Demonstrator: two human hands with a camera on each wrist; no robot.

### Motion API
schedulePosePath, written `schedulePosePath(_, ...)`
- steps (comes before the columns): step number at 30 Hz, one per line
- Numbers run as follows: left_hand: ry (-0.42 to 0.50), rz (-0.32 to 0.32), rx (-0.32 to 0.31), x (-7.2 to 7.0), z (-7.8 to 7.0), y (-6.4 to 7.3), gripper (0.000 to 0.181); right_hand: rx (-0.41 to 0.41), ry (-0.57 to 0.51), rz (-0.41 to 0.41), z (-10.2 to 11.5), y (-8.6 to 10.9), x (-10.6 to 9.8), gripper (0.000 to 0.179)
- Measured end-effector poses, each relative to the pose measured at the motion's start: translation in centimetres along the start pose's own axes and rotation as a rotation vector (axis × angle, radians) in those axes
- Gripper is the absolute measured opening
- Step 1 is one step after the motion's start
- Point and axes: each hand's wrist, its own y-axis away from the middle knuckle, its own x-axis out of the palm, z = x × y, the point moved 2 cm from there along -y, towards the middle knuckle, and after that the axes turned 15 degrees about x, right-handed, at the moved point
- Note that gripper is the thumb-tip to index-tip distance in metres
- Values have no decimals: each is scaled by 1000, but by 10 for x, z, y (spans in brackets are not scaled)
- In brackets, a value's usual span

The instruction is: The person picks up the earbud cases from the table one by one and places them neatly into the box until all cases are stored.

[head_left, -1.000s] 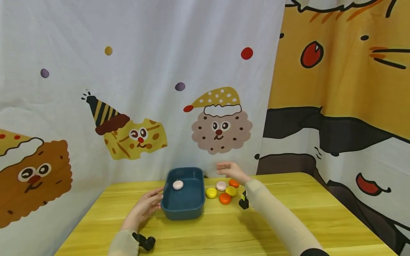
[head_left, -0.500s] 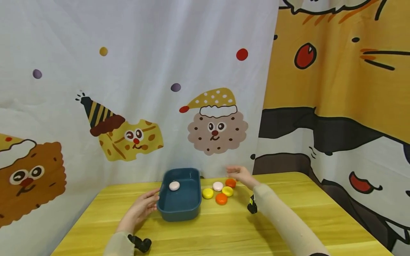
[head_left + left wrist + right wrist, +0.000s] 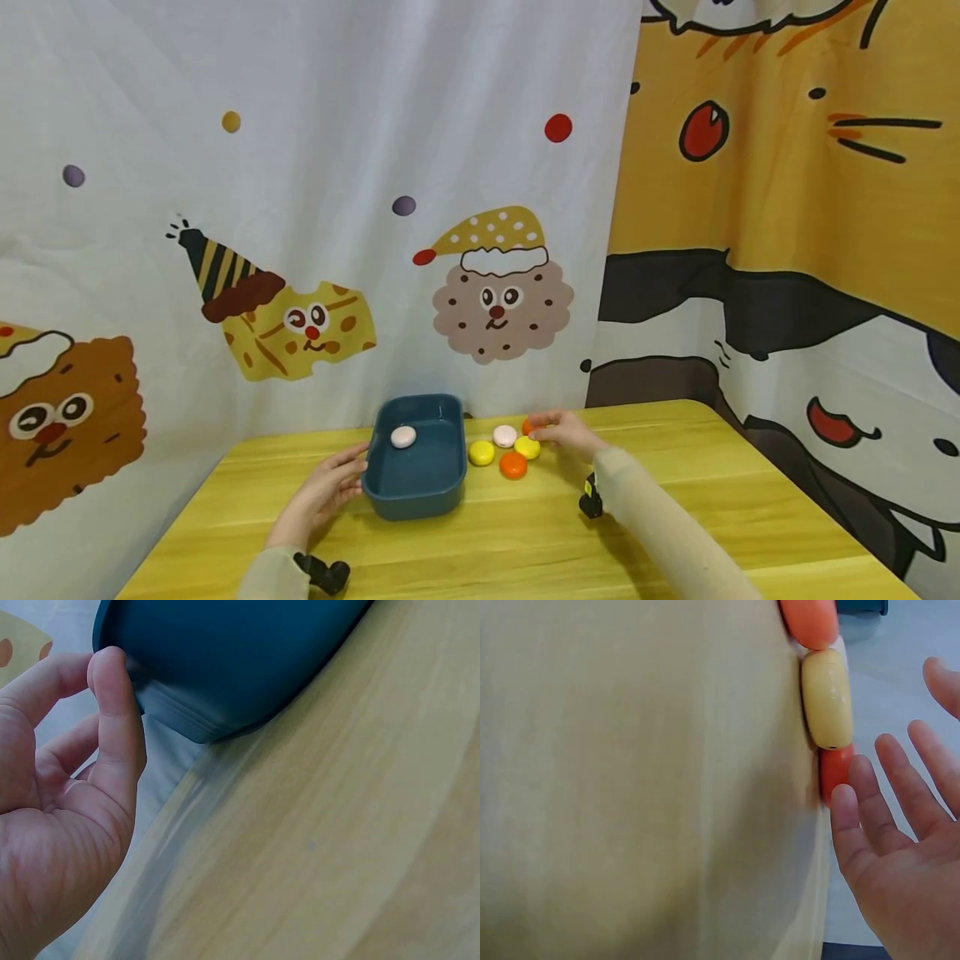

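- With the right hand spread wide and holding nothing, reach past the rear yellow disc to the far orange disc at the cluster's back right, contact impossible to tell
- Pinch squarely by the edge, expecting glossy surfaces to slip
- Avoid nudging the pale pink disc nearby
- Steady the blue tray lightly with the left hand, loosely extended at its left wall

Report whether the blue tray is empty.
Not empty: the head view shows one pale pink disc lying inside the blue tray.
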Motion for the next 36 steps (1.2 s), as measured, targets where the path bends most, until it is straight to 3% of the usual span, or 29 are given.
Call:
schedulePosePath(24, 9, -16, -4, 0, 1, -1, 65, 52, 97, 3, -11, -2, 7, 50)
schedulePosePath(36, 17, -26, -10, 0, 2, -2, 65, 29, 179, -9, -8, -5, 14, 55)
